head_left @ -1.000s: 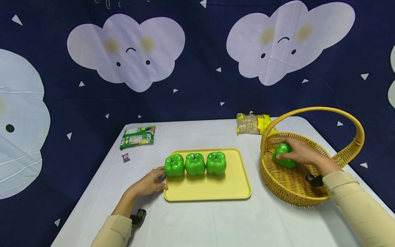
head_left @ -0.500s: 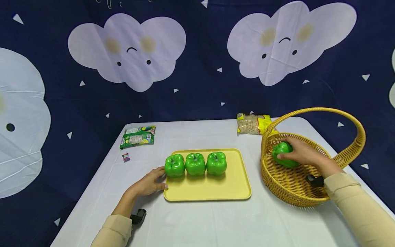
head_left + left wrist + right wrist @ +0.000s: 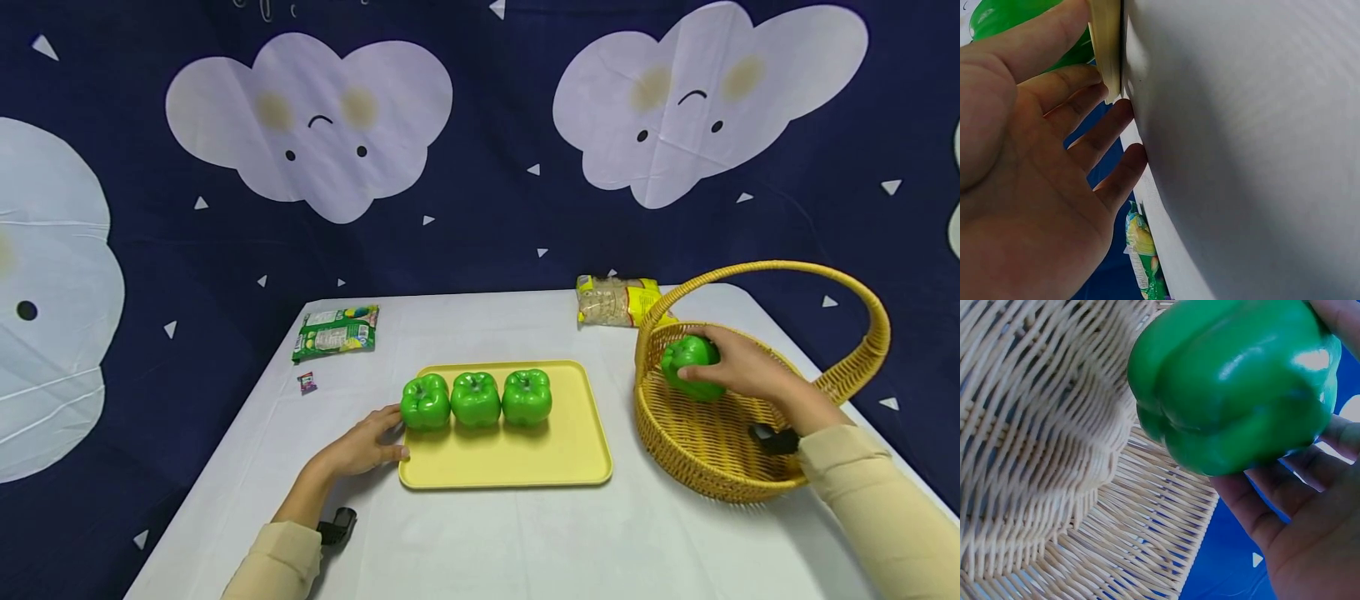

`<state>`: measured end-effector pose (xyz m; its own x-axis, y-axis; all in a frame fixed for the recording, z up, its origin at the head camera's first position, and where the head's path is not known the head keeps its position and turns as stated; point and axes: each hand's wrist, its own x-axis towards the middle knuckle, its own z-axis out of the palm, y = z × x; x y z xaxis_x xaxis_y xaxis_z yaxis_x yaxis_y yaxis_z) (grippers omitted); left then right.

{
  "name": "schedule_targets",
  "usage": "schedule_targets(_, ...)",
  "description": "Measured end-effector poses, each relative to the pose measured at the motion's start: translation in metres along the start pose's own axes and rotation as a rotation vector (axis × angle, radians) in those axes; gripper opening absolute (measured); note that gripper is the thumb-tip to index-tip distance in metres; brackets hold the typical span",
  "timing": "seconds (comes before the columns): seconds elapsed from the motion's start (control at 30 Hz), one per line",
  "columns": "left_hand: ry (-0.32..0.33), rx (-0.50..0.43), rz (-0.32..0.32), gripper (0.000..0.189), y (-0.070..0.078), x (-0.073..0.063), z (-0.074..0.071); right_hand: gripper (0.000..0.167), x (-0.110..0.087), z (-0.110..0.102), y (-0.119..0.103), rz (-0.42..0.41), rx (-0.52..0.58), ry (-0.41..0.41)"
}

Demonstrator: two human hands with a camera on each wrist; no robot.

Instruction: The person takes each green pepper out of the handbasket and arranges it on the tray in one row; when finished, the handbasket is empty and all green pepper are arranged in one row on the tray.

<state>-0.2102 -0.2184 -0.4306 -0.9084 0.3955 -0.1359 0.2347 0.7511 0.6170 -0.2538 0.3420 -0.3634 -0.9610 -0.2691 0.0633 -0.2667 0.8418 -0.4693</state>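
My right hand (image 3: pixel 738 362) grips a green bell pepper (image 3: pixel 690 367) inside the wicker basket (image 3: pixel 705 467). In the right wrist view, fingers and thumb hold the glossy pepper (image 3: pixel 1235 387) from its far side, just over the woven wall. Three more green bell peppers, the left (image 3: pixel 425 402), middle (image 3: pixel 475 400) and right (image 3: pixel 527 397), stand in a row on the yellow tray (image 3: pixel 510 467). At the tray's left edge rests my left hand (image 3: pixel 363 443), its fingertips touching the rim. The left wrist view shows that hand (image 3: pixel 1047 169) with extended fingers and an empty palm.
The basket's tall handle (image 3: pixel 772 265) arches over its opening. Behind the basket lies a yellow bag (image 3: pixel 615 302) at the table's back edge. A green packet (image 3: pixel 335 332) and a small purple packet (image 3: pixel 307 382) lie at the back left of the white-covered table (image 3: pixel 480 542).
My right hand has raised the pepper slightly off the basket's floor, and its wrist has shifted a little right. The left hand and the tray have stayed in place.
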Motion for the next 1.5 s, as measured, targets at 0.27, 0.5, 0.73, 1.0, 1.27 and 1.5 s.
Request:
schedule_targets(0.27,-0.001,0.008,0.006,0.068,0.0,0.0,0.0,0.086,-0.013,-0.011,-0.013,0.033,-0.028,0.022)
schedule_targets(0.5,0.001,0.006,0.007,0.067,0.0,0.0,0.0,0.085,-0.023,-0.017,-0.024,-0.007,-0.045,0.069)
schedule_targets(0.73,0.001,0.004,0.009,0.068,0.0,0.0,0.0,0.08,-0.033,-0.019,-0.033,-0.047,-0.058,0.132)
schedule_targets(1.0,-0.001,0.001,-0.004,0.069,-0.001,0.0,0.001,0.078,-0.045,-0.021,-0.045,-0.085,-0.042,0.15)
schedule_targets(1.27,-0.005,-0.007,0.004,0.068,0.0,-0.001,0.0,0.075,-0.056,-0.021,-0.059,-0.139,-0.03,0.181)
schedule_targets(1.5,-0.006,-0.011,0.002,0.068,0.001,0.0,0.001,0.074,-0.066,-0.019,-0.068,-0.179,-0.029,0.206)
